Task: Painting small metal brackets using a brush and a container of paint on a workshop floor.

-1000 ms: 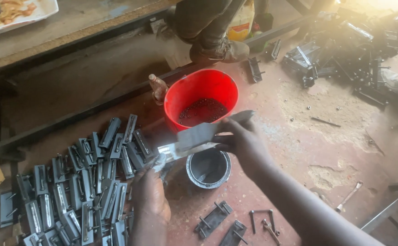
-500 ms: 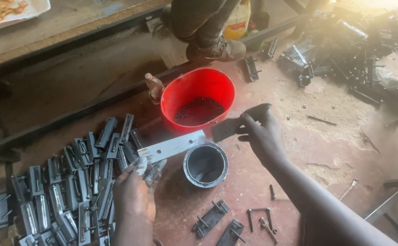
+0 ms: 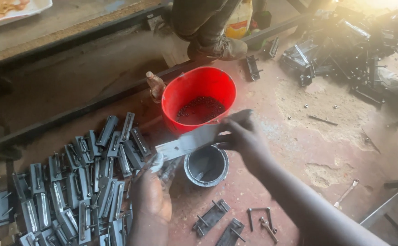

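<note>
I grip the plate (image 3: 187, 142) at both ends, left hand (image 3: 151, 200) and right hand (image 3: 244, 136) closed; a slip drops it into the tin (image 3: 206, 166).

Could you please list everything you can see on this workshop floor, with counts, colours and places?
flat metal plate: one, grey, held over the small can, one grip at each end
small can: one, grey, on the floor under the plate
red bucket: one, dark small bits inside, behind the can
bottle: one, brownish, left of the bucket
metal brackets: many, grey, heaped at left
loose brackets and bolts: a few, dark, bottom centre
scrap metal pile: dark, top right
another person's shoe: one, dusty brown, top centre
yellow container: one, behind the shoe
left hand: at the plate's left end, also holding a cloth-like wad
right hand: at the plate's right end
</note>
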